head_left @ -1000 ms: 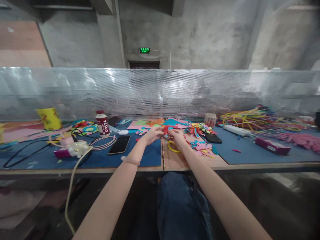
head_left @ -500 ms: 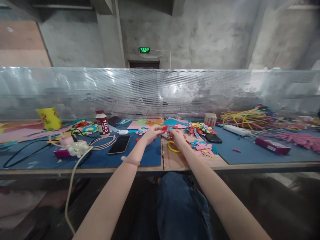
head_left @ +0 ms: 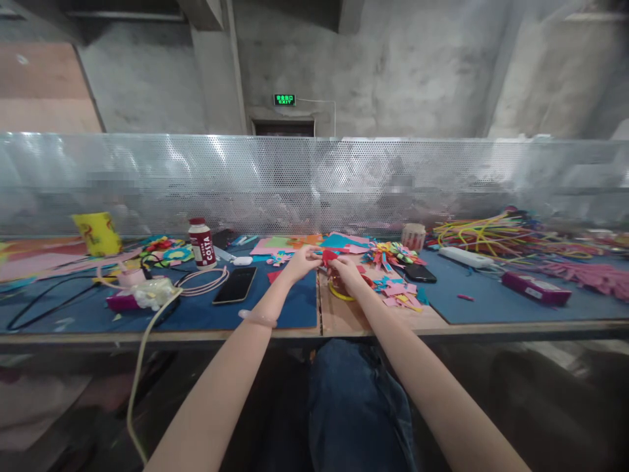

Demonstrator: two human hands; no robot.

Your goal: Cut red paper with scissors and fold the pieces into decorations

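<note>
A small piece of red paper (head_left: 329, 256) is between my two hands, just above the middle of the table. My left hand (head_left: 303, 263), with a pale bangle (head_left: 258, 318) on its wrist, pinches at the paper's left side. My right hand (head_left: 345, 271) has its fingers closed on the right side of it. The fingertips are small and partly hidden. Below my right hand lies a yellow ring (head_left: 340, 293), like a roll of tape, partly covered by the hand. Pink and blue paper cuttings (head_left: 399, 290) lie right of it.
A black phone (head_left: 234, 285) and a Costa bottle (head_left: 202, 244) are on the left. Another phone (head_left: 419, 273), a white power strip (head_left: 466, 256) and a purple box (head_left: 535, 288) are on the right. Coloured sheets (head_left: 282, 246) lie behind my hands, before a perforated metal screen (head_left: 314, 183).
The red paper was a flat strip stretching between my hands; now it shows as a smaller, bunched or folded shape by my right fingertips. Both hands shifted slightly.
</note>
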